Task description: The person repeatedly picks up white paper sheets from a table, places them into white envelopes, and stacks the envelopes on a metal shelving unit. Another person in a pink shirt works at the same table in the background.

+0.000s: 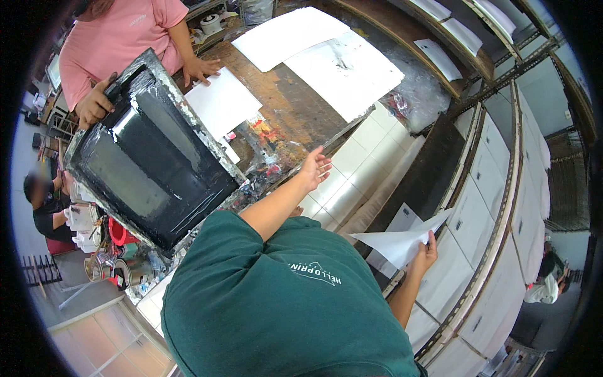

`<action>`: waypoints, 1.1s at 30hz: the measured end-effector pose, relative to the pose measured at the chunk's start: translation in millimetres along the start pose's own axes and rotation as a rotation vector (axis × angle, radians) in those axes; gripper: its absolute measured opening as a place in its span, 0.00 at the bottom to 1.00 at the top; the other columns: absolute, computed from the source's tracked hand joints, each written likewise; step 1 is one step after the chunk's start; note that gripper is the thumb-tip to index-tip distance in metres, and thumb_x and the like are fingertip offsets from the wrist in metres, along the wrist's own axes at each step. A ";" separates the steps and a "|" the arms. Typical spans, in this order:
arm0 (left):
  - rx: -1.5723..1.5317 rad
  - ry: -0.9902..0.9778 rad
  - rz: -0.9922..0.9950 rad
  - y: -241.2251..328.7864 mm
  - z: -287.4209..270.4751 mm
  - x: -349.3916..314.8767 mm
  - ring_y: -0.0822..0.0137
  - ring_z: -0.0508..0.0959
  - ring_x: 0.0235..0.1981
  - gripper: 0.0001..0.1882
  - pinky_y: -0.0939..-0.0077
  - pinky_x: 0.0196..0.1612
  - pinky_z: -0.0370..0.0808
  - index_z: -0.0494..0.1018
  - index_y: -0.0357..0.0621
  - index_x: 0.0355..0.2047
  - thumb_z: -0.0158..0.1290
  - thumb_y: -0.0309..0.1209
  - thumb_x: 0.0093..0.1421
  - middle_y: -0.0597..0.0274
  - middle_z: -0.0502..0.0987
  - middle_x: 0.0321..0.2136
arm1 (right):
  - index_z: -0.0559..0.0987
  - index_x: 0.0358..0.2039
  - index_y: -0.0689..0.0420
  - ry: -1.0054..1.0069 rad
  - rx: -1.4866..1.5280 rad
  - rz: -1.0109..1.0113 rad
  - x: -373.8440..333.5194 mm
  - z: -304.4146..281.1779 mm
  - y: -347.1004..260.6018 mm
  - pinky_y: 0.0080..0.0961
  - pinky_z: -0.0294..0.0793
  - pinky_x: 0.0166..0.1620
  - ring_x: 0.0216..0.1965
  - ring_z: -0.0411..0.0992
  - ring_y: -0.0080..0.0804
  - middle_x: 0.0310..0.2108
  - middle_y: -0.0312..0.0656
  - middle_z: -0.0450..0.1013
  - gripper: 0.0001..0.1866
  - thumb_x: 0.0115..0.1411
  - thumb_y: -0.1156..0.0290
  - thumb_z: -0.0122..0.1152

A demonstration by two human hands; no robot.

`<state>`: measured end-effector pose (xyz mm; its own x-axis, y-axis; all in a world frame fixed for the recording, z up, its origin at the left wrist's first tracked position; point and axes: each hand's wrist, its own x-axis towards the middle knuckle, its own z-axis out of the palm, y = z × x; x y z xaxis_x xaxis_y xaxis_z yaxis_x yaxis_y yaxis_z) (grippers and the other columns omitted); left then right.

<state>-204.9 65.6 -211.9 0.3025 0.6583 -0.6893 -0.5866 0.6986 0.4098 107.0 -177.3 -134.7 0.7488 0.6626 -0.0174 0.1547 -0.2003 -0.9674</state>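
My right hand grips the edge of a white paper sheet, which bends upward over a dark shelf board. Part of another pale sheet shows beneath it. Stretched forward, my left hand is empty with its fingers apart, close to the near edge of the worktable. Across the table a person in a pink shirt tilts up a screen printing frame smeared with black ink. That person's other hand lies on white paper on the table.
Large white sheets cover the table's far part, one with dark smudges. Rack boards holding printed white sheets curve along my right. Paint cans and a red bucket stand at the left. Another person is farther left.
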 end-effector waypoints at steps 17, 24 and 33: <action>-0.600 0.052 0.576 89.2 -41.0 34.5 0.53 0.52 0.61 0.60 0.60 0.58 0.54 0.39 0.46 0.62 0.30 0.78 0.39 0.53 0.45 0.62 | 0.69 0.49 0.65 0.027 -0.126 -0.091 -16.1 -9.1 -15.1 0.19 0.63 0.48 0.44 0.67 0.28 0.44 0.47 0.68 0.25 0.47 0.89 0.43; -0.455 -0.013 0.568 162.1 -47.0 92.5 0.58 0.57 0.58 0.54 0.56 0.55 0.58 0.56 0.34 0.55 0.45 0.70 0.42 0.51 0.59 0.55 | 0.74 0.43 0.61 0.144 -0.465 -0.067 -43.0 -27.4 -27.7 0.24 0.67 0.47 0.45 0.69 0.35 0.42 0.49 0.71 0.23 0.44 0.86 0.46; -0.110 0.438 0.907 183.3 -16.5 175.7 0.58 0.71 0.35 0.24 0.69 0.34 0.73 0.62 0.34 0.45 0.44 0.44 0.59 0.49 0.69 0.37 | 0.76 0.34 0.52 0.624 -0.858 0.299 -139.0 -123.0 10.1 0.32 0.69 0.40 0.37 0.71 0.40 0.32 0.43 0.74 0.14 0.46 0.79 0.52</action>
<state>-271.7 304.7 -267.8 -0.5808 0.7514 -0.3131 -0.5311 -0.0583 0.8453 83.8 -360.1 -111.0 0.9872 0.0710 0.1427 0.1280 -0.8866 -0.4445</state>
